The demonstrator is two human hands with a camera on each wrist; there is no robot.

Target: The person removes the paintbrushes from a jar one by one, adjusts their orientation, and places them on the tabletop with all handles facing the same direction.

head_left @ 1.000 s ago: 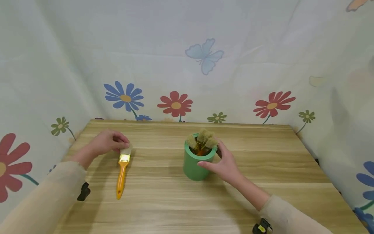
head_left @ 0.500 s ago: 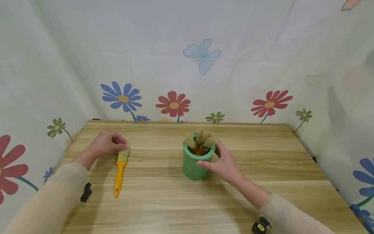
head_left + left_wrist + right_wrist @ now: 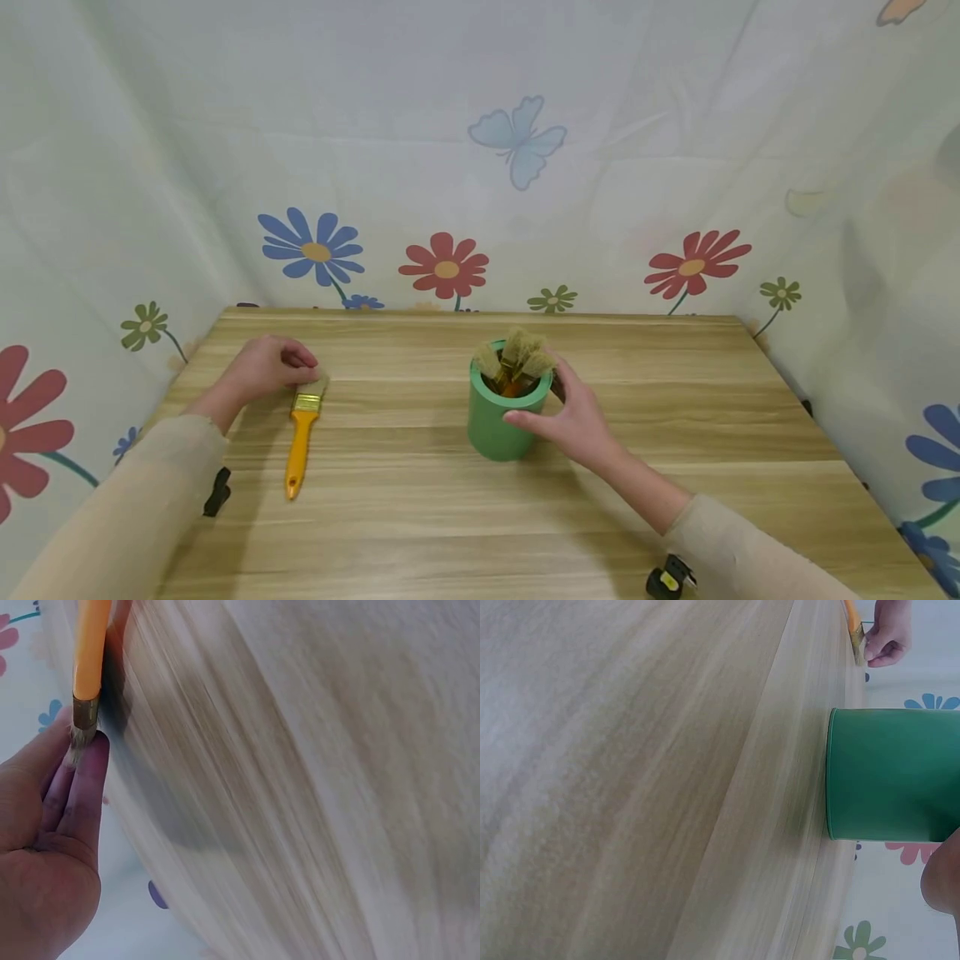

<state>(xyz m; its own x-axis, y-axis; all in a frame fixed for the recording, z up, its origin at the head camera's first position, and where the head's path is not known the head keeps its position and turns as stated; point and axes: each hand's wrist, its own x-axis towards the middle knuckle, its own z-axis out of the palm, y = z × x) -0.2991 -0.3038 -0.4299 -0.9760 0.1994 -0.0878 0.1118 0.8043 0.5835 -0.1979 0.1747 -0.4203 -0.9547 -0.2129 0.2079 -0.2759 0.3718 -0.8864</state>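
My left hand (image 3: 266, 367) pinches a paintbrush (image 3: 299, 446) by its pale bristles, at the left of the table. The brush has a yellow-orange handle, pointing toward me, and a gold metal ferrule. In the left wrist view the bristles (image 3: 81, 736) lie between thumb and fingers. Right of centre, my right hand (image 3: 581, 421) grips a green cup (image 3: 498, 429) near its rim, thumb on the near side and the other fingers largely hidden behind it. Several brushes (image 3: 517, 346) stand in the cup with bristles up; their handles are mostly hidden inside.
The wood-grain table (image 3: 420, 525) ends at a pale curtain (image 3: 375, 150) printed with flowers and a butterfly, which surrounds its back and sides. A black wrist device (image 3: 670, 577) sits by the right sleeve, another (image 3: 217, 492) by the left.
My left hand has moved slightly left with the paintbrush, and the handle end has swung left too. The right hand keeps its grip on the green cup, which stays in place.
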